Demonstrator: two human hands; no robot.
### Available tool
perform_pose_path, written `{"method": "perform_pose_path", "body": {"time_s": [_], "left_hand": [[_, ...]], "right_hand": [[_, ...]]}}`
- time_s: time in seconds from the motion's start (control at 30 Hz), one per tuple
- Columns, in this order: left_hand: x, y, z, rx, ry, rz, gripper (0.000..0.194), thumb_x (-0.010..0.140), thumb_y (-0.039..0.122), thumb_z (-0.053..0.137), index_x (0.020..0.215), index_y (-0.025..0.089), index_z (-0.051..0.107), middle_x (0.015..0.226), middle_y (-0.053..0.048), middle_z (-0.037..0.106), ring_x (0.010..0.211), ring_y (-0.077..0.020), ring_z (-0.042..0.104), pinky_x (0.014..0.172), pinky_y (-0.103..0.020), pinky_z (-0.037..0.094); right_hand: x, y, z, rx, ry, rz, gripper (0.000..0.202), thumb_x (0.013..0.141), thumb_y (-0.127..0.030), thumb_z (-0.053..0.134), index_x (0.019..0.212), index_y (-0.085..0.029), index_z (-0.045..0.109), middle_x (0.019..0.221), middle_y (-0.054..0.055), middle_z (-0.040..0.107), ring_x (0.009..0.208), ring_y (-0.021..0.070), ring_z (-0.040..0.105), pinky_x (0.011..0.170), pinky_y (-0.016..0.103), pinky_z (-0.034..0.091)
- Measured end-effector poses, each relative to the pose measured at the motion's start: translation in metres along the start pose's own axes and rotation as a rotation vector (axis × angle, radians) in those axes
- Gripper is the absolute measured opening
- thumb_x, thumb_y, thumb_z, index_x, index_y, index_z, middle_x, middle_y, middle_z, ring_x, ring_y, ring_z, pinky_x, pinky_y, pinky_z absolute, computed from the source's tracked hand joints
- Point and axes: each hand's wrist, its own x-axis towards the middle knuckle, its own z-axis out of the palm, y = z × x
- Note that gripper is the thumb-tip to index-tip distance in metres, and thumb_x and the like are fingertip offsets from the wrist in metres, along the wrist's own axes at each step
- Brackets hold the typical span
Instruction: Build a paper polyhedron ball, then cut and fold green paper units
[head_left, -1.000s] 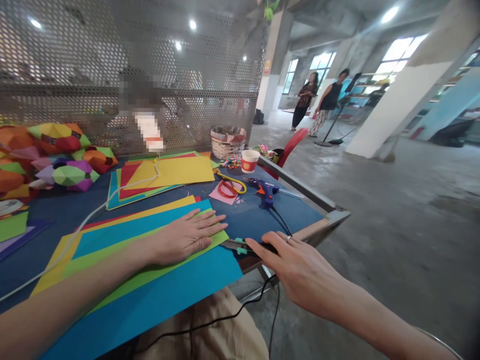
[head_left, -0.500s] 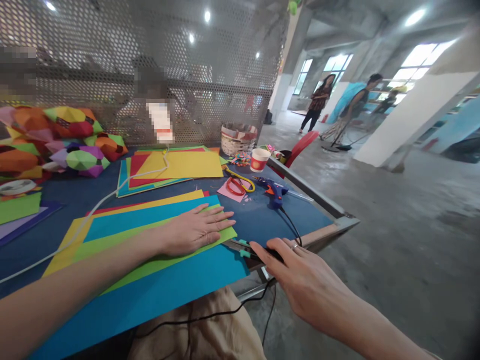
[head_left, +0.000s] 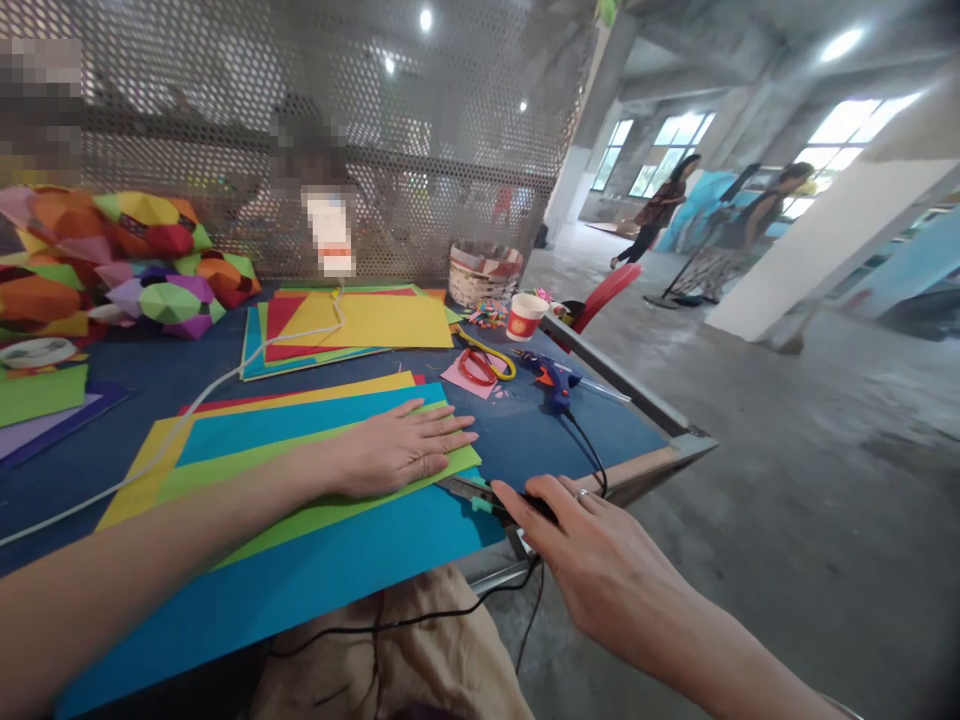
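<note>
1. Lime-green paper sheet (head_left: 311, 515) is lying on top of a bright blue paper sheet (head_left: 300, 590), which is jutting over the near edge of a dark-blue-topped table (head_left: 540, 435)
2. Spread flat with fingers extended, the person's left hand (head_left: 397, 445) is resting on the lime-green sheet near its right end, grasping nothing
3. Curled around a dark-handled, grey-bladed cutting tool with turquoise parts (head_left: 480, 502), the person's right hand (head_left: 585, 540) is gripping it, and the blades are pointing left at the sheets' right side; whether they are biting into paper, I cannot tell
4. Beyond the left hand, more blue, yellow and red sheets are showing from the same pile
5. Long white cord (head_left: 217, 385) is running across this pile's left part and up over a farther stack topped by a yellow paper sheet (head_left: 382, 322)
6. Red-and-yellow-handled scissors (head_left: 495, 353) are lying partly on a small pink paper piece (head_left: 456, 375), and a blue hot-glue gun (head_left: 559, 382) is lying just to their right
7. Behind these, a red-and-white paper cup (head_left: 526, 318) is standing upright near a round woven basket (head_left: 486, 275)
</note>
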Motion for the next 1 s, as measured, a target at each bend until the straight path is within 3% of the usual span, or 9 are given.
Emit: {"method": "perform_pose_path", "body": {"time_s": [0.47, 1.0], "left_hand": [[0.0, -0.001, 0.001, -0.001, 0.014, 0.013, 0.059, 0.106, 0.055, 0.02, 0.16, 0.032, 0.028, 0.171, 0.002, 0.018, 0.159, -0.0235, 0.008, 0.128, -0.05, 0.003], [0.002, -0.003, 0.003, 0.005, 0.019, 0.039, 0.058, 0.107, 0.054, 0.019, 0.16, 0.032, 0.028, 0.17, 0.004, 0.022, 0.159, -0.0227, 0.009, 0.127, -0.051, 0.002]], "right_hand": [[0.007, -0.013, -0.003, -0.023, 0.034, -0.011, 0.062, 0.079, 0.001, 0.038, 0.139, -0.005, 0.05, 0.104, 0.018, 0.064, 0.082, 0.027, 0.068, 0.062, 0.04, 0.063], [0.016, -0.023, -0.005, -0.007, 0.004, -0.041, 0.058, 0.082, -0.001, 0.04, 0.14, -0.003, 0.05, 0.104, 0.018, 0.065, 0.086, 0.0268, 0.067, 0.067, 0.04, 0.064]]}}
